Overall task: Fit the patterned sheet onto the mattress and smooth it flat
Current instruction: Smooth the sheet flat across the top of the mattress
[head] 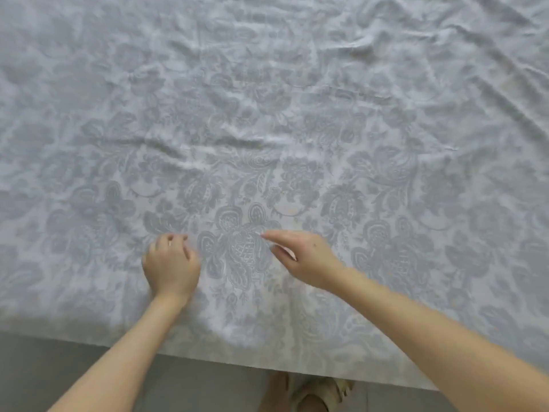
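My left hand (pixel 170 264) rests knuckles-up on the pale white cotton sheet with the grey-blue floral damask print (pixel 297 129). Its fingers are curled under, and I cannot tell whether they have nipped a bit of cloth or are just bunched against it. My right hand (pixel 306 260) lies just beside it over the same big printed medallion, with the fingers straight and reaching towards the left, the thumb a little apart, and nothing held.

The sheet is spread across the whole bed, so the mattress is entirely hidden beneath it. Its near edge hangs over the side of the bed in front of me, above the grey floor (pixel 59 367) and my foot in a beige strapped sandal (pixel 315 394).

As I judge it, the laying-out is done and the smoothing is only partly done. The cloth around my hands is fairly flat, but a long raised crease (pixel 222 144) runs across the middle beyond them, and the far right part is rumpled with slanting folds (pixel 460 63). Whether the corners are tucked I cannot say (none of them shows here). What is left, I think, is pressing those ridges outwards and checking the edges.

There are no containers in view, only bed, sheet and floor.
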`<state>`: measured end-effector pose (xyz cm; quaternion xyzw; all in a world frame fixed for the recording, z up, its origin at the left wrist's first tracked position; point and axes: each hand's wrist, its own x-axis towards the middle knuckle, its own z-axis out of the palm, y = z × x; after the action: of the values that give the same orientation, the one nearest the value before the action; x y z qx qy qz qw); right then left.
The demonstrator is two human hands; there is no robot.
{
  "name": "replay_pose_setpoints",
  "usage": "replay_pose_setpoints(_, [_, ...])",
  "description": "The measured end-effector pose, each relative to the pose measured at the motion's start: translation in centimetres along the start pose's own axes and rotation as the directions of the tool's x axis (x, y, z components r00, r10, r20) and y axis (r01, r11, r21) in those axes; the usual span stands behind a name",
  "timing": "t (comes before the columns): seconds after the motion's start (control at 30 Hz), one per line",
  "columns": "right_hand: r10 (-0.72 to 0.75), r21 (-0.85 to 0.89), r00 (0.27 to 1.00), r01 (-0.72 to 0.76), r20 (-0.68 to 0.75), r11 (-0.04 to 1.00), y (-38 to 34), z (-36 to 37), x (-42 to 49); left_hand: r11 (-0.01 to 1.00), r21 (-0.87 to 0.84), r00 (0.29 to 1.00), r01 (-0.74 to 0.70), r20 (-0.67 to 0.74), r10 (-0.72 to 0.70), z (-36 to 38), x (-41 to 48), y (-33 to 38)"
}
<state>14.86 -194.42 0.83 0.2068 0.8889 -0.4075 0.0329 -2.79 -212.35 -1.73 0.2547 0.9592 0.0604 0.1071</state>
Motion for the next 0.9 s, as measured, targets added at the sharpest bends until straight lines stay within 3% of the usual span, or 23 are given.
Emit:
replay_pose_setpoints(0.1, [0.078, -0.224, 0.997, -0.077, -0.003, 0.972, 2.1, -2.4, 7.8, 0.985, -0.034, 0.983, -0.168, -0.086, 0.165, 0.9, 5.6, 8.2])
replay_pose_setpoints(0.2, [0.090, -0.425, 0.995, -0.062, 0.048, 0.903, 9.1, -3.5, 9.1, 0.944, 0.040, 0.942, -0.328, 0.095, 0.323, 4.6, 8.8, 16.8])
replay_pose_setpoints(0.27, [0.137, -0.463, 0.988, -0.155, -0.073, 0.873, 15.9, -4.2, 2.6, 0.900, 0.135, 0.902, -0.415, 0.193, 0.387, 8.2, 7.2, 20.5])
replay_pose_setpoints(0.3, [0.231, -0.449, 0.959, -0.280, -0.161, 0.849, 19.3, -4.8, -2.3, 0.887, 0.144, 0.889, -0.440, 0.209, 0.407, 9.8, 5.5, 21.2])
replay_pose_setpoints(0.37, [0.453, -0.373, 0.837, -0.543, -0.306, 0.753, 23.8, -5.9, -13.0, 0.873, 0.119, 0.874, -0.472, 0.193, 0.446, 11.5, 2.4, 21.1])
replay_pose_setpoints(0.43, [0.588, -0.334, 0.722, -0.691, -0.365, 0.641, 24.7, -6.5, -20.1, 0.853, 0.134, 0.856, -0.505, 0.206, 0.474, 11.4, 1.3, 20.5])
replay_pose_setpoints(0.5, [0.608, -0.250, 0.647, -0.751, -0.459, 0.610, 24.1, -7.9, -20.5, 0.860, 0.121, 0.861, -0.496, 0.199, 0.468, 9.7, 2.3, 21.2])
replay_pose_setpoints(0.57, [0.553, -0.129, 0.584, -0.748, -0.594, 0.652, 23.1, -10.6, -16.4, 0.890, 0.075, 0.885, -0.450, 0.166, 0.434, 8.1, 4.0, 23.7])
replay_pose_setpoints(0.63, [0.423, -0.115, 0.619, -0.641, -0.662, 0.758, 22.9, -13.6, -10.5, 0.907, 0.011, 0.901, -0.422, 0.113, 0.418, 7.5, 5.5, 27.5])
replay_pose_setpoints(0.7, [0.308, -0.150, 0.751, -0.472, -0.584, 0.869, 23.5, -15.3, -4.5, 0.900, -0.053, 0.900, -0.432, 0.046, 0.434, 8.1, 6.7, 32.0])
replay_pose_setpoints(0.8, [0.065, -0.402, 0.975, -0.149, -0.213, 0.903, 25.4, -15.1, 1.0, 0.897, -0.043, 0.897, -0.441, 0.020, 0.442, 10.3, 7.4, 38.7])
replay_pose_setpoints(0.87, [-0.060, -0.542, 0.998, 0.065, 0.027, 0.838, 29.4, -16.8, -0.2, 0.914, -0.011, 0.912, -0.406, 0.060, 0.406, 12.6, 7.0, 42.8])
replay_pose_setpoints(0.9, [-0.064, -0.571, 0.998, 0.056, 0.006, 0.819, 32.6, -18.8, -2.2, 0.925, 0.026, 0.923, -0.380, 0.079, 0.377, 14.1, 6.5, 44.8])
